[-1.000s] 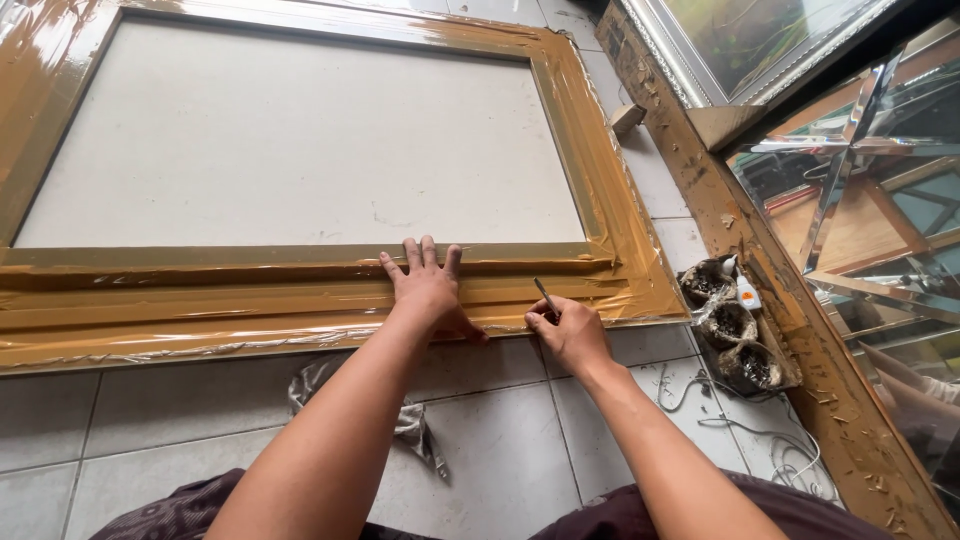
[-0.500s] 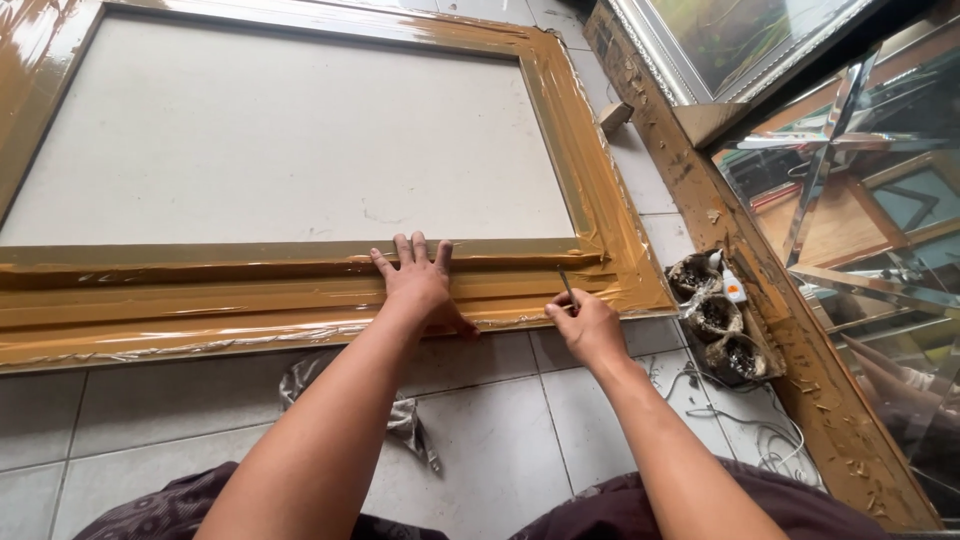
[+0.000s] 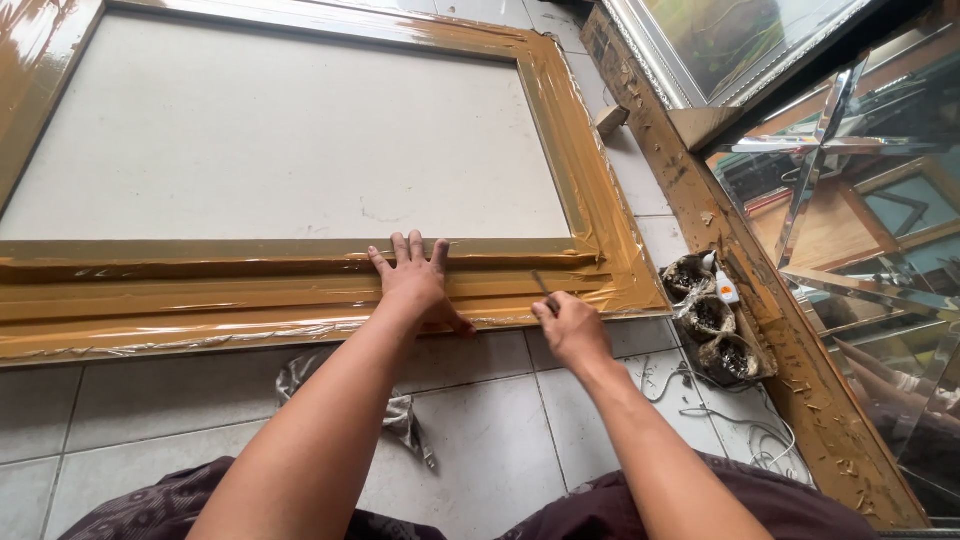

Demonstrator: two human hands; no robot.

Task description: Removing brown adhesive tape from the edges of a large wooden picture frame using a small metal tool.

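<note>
At centre frame, your left hand (image 3: 415,285) lies flat, fingers spread, on the tape-wrapped frame (image 3: 250,300) that fills the upper left. Just right of it, your right hand (image 3: 570,328) is closed around a thin blade (image 3: 545,285) touching the frame's lower edge.

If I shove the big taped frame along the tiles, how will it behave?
The frame is long and lies flat, so it probably slides stiffly rather than tipping. Its glossy brown tape wrap looks slick, so the left hand pressed flat on it may slip. The smooth floor tiles likely offer little grip.
</note>
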